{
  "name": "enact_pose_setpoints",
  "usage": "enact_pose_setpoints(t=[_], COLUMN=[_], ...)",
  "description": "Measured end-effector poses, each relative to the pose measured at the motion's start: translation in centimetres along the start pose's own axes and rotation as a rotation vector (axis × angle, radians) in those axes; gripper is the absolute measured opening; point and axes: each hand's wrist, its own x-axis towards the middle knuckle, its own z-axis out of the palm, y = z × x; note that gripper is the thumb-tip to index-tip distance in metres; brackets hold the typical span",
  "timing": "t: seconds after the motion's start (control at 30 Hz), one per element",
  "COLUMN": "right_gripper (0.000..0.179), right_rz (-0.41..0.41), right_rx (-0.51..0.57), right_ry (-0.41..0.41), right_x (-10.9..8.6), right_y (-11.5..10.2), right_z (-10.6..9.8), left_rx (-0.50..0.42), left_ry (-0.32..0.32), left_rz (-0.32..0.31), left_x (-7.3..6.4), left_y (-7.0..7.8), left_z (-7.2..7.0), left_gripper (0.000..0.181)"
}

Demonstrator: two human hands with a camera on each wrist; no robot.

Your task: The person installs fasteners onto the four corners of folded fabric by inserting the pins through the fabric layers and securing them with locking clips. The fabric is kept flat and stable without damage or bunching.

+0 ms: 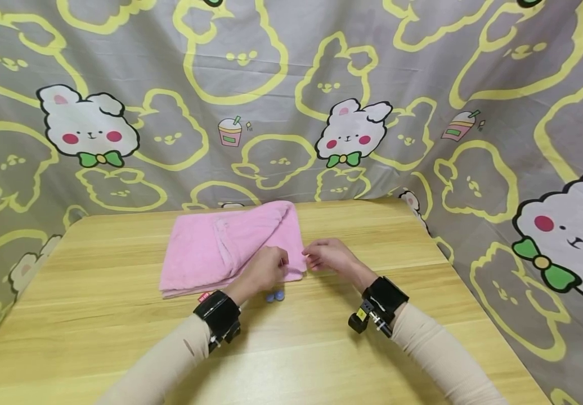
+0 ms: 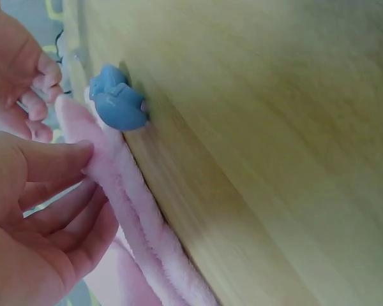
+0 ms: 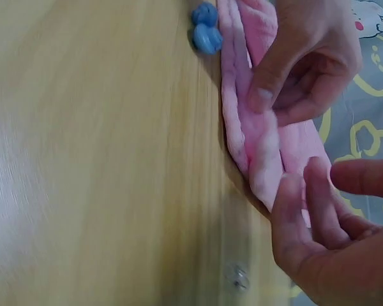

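A pink plush towel (image 1: 195,247) lies folded on the wooden table, its upper layer turned back slantwise near the right side. My left hand (image 1: 266,268) pinches the towel's near edge between thumb and fingers, as the left wrist view shows. By the towel's right corner is my right hand (image 1: 336,257), its fingers loosely bent and parted, with nothing between thumb and fingertips. In the right wrist view, those fingertips (image 3: 316,169) come close to the cloth; whether they touch it I cannot tell. A small blue rounded toy (image 2: 118,102) sits just in front of the near edge.
A red tag (image 1: 204,296) shows at the towel's near edge, by my left wrist. A small clear object (image 3: 237,278) lies on the table (image 3: 102,159) near my right hand. Behind and beside the table hangs a grey curtain (image 1: 271,118) with cartoon rabbits.
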Motion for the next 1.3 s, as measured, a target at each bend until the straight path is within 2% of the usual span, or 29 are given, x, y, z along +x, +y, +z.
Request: enact_pose_setpoints(t=[0.17,0.43,0.8,1.0,1.3], right_gripper=[0.025,0.022,0.017,0.012,0.014], right_rz=[-0.037,-0.084,-0.122,-0.142,-0.161], right_rx=[-0.175,-0.344,-0.425,-0.531,-0.765], right_ry=[0.060,0.119,0.155,0.202,0.239], right_x=[-0.2,-0.5,-0.7,-0.6,-0.5], right_y=[-0.3,-0.5,-0.6,-0.4,0.1], right_z=[-0.4,-1.1,-1.2,-1.5,-2.5], left_rx=[-0.022,-0.018,-0.065,-0.075,-0.088], left_ry=[0.055,0.111,0.116,0.112,0.108], left_rz=[-0.038,-0.080,-0.190,-0.217,-0.227], left_x=[0.0,0.2,0.3,0.1,0.1], left_y=[-0.1,0.0,-0.5,-0.8,-1.0], left_z=[-0.4,-1.8,-2.6,-2.8,-3.1], left_gripper=[0.009,0.007,0.011,0.014,0.014])
